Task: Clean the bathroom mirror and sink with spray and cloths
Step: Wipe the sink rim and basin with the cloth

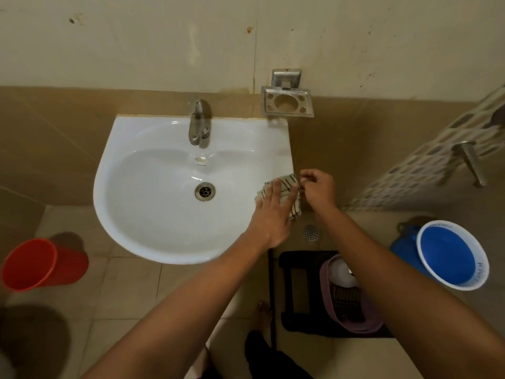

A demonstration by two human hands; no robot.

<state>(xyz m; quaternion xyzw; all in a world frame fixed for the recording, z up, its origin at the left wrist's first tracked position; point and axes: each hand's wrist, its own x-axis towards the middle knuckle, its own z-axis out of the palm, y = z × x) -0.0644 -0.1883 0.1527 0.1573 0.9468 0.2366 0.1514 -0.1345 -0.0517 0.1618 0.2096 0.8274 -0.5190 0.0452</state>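
A white sink (153, 220) hangs on the tiled wall, with a chrome tap (199, 123) at its back and a metal drain (205, 191) in the bowl. A beige cloth with dark stripes (287, 185) lies on the sink's right rim. My left hand (273, 212) rests flat on the cloth with fingers spread. My right hand (318, 188) pinches the cloth's right edge with curled fingers. No mirror or spray bottle is clearly in view.
A red bucket (41, 265) stands on the floor at the left, a blue-and-white bucket (452, 254) at the right. A purple basket (347, 299) with a white item and a dark cloth sits on a black stool (297, 296). A metal holder (287, 101) juts from the wall.
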